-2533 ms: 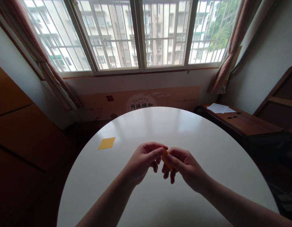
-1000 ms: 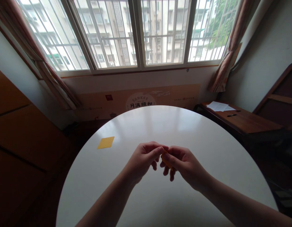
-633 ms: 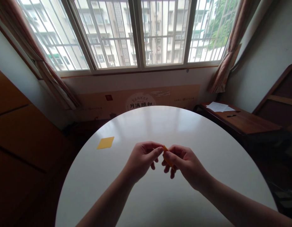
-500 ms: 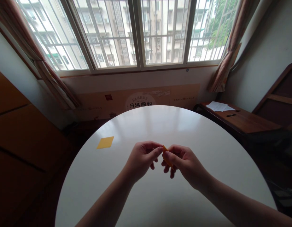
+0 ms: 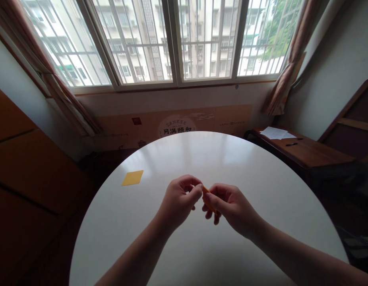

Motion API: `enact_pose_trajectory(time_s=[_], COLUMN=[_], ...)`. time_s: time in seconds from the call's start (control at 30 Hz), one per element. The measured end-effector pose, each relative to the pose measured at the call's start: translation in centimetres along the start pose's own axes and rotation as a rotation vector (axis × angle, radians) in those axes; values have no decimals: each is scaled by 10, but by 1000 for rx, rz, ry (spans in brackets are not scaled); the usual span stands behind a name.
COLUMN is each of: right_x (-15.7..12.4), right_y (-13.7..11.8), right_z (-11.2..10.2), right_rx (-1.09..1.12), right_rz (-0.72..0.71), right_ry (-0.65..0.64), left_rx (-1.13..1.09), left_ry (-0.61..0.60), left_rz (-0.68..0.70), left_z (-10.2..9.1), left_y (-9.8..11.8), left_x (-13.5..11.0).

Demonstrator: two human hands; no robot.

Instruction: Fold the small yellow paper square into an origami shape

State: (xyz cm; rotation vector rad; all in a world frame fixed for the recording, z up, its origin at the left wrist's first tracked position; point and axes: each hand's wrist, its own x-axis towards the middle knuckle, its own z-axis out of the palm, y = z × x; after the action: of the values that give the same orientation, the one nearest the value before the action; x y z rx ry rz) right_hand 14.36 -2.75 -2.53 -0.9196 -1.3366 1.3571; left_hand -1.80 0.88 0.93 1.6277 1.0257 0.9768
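Observation:
Over the middle of a round white table (image 5: 249, 167), my left hand (image 5: 178, 200) and my right hand (image 5: 230, 206) meet fingertip to fingertip. Both pinch a small folded piece of orange paper (image 5: 206, 197), most of which is hidden by the fingers. The hands are raised a little above the tabletop. A flat yellow paper square (image 5: 132, 178) lies on the table far to the left, apart from both hands.
A wooden side table (image 5: 306, 153) with white sheets (image 5: 276, 133) and a dark pen stands at the right. Behind the round table a printed cardboard panel (image 5: 176, 127) leans under the barred window. Wooden cabinets fill the left.
The hands stay together on the orange paper; fingers have shifted slightly, so the paper's tip shows less than half a second ago. The view has tilted a little.

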Motion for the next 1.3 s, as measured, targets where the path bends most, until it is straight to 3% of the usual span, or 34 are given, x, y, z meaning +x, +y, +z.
enact_pose_trajectory(time_s=[0.23,0.43,0.57,1.0,1.2,1.3], right_x=[-1,-1,-2,-1,-1,-3], right_y=[-2,-2,-1,-3,-3,-2], right_z=[-1,1,2,0,0,0], right_rx=[68,0,-75,50,131,142], right_rz=[44,-8,-45,8,54,52], right_ry=[15,36,70,21,32,26], left_rx=[-39,65,151,17,-115,-141], left_ry=[74,-45,-26,-35,118,59], left_rz=[-21,32,42,-24,-43,-60], left_z=[-1,-1,0,3,-5,-7], left_y=[0,2,2,1,2,2], left_x=[1,-4,-6,-4,2,3])
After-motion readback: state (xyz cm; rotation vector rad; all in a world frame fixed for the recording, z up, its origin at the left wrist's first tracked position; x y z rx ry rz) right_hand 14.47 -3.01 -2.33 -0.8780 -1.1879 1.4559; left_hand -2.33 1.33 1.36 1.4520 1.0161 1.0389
